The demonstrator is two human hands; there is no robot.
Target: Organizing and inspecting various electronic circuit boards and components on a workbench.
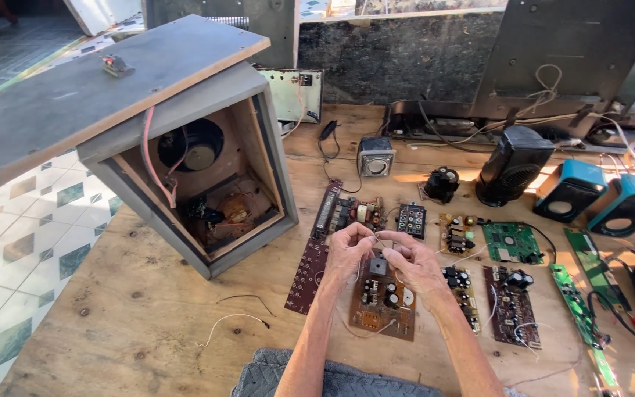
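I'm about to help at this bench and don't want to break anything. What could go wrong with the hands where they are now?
1. The left hand and right hand pinch a thin wire over the brown circuit board; a tug might snap it.
2. A forearm could sweep the neighbouring small board, which lies close by.
3. The open speaker cabinet sits tilted near the table edge and might tip.

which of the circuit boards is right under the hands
The brown circuit board beneath the left hand and right hand; the other boards lie off to the sides.
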